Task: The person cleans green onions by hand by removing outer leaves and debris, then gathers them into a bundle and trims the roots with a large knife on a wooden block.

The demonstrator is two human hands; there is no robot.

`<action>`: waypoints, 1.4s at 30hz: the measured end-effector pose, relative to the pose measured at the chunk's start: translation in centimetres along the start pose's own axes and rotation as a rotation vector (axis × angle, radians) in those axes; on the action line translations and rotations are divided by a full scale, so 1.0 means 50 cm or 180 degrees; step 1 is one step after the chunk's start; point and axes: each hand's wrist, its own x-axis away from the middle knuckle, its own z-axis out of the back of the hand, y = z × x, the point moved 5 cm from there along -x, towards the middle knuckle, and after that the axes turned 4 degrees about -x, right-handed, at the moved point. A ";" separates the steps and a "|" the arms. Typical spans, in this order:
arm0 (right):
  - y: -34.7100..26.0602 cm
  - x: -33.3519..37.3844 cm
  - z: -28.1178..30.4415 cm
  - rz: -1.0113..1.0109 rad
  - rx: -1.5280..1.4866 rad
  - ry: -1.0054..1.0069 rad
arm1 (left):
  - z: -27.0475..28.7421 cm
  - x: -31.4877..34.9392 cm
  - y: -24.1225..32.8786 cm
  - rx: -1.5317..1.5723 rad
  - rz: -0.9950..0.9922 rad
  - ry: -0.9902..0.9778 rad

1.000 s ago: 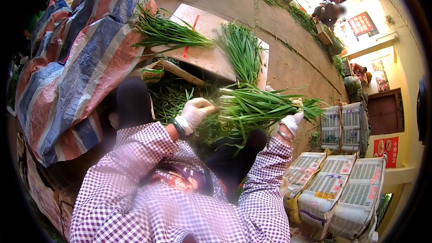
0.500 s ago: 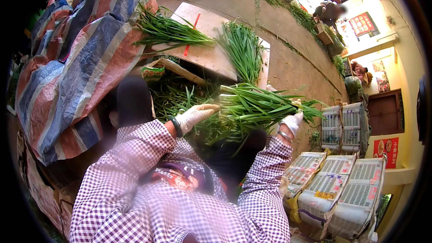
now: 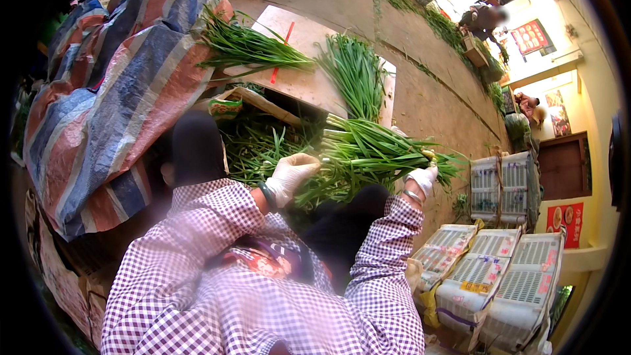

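A bunch of leafy green stalks with pale ends, like garlic chives (image 3: 374, 148), lies sideways in front of me above my lap. My right hand (image 3: 422, 177), in a whitish glove, is closed around its leafy end at the right. A small pale stalk end pokes up beside those fingers. At the bunch's pale ends, on the left, my gloved left hand (image 3: 294, 174) has its fingers curled together in a pinch. What they pinch is too small to make out. Loose greens (image 3: 263, 151) fill the space beneath and between my knees.
Two more bunches, a left one (image 3: 263, 49) and a right one (image 3: 355, 75), rest on a pale board (image 3: 305, 89) with a red strip. A striped tarp (image 3: 125, 92) covers a heap at left. White slatted crates (image 3: 483, 260) stand at right. Two people (image 3: 483, 20) are far off.
My left hand has gone from extended fingers to a curled pinch at the pale ends. The bunch has tilted slightly, and my right hand has shifted a little left.
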 end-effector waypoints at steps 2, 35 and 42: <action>-0.003 -0.008 0.009 -0.0012 -0.0102 0.0073 | -0.006 0.002 0.006 0.0013 0.0003 0.0218; -0.011 0.089 -0.107 -0.0286 -0.1463 -0.0940 | 0.003 -0.007 0.042 -0.3047 -0.0983 0.0590; -0.028 0.063 -0.067 -0.0156 -0.0992 -0.0419 | 0.113 -0.060 -0.028 -0.2176 0.0019 0.0718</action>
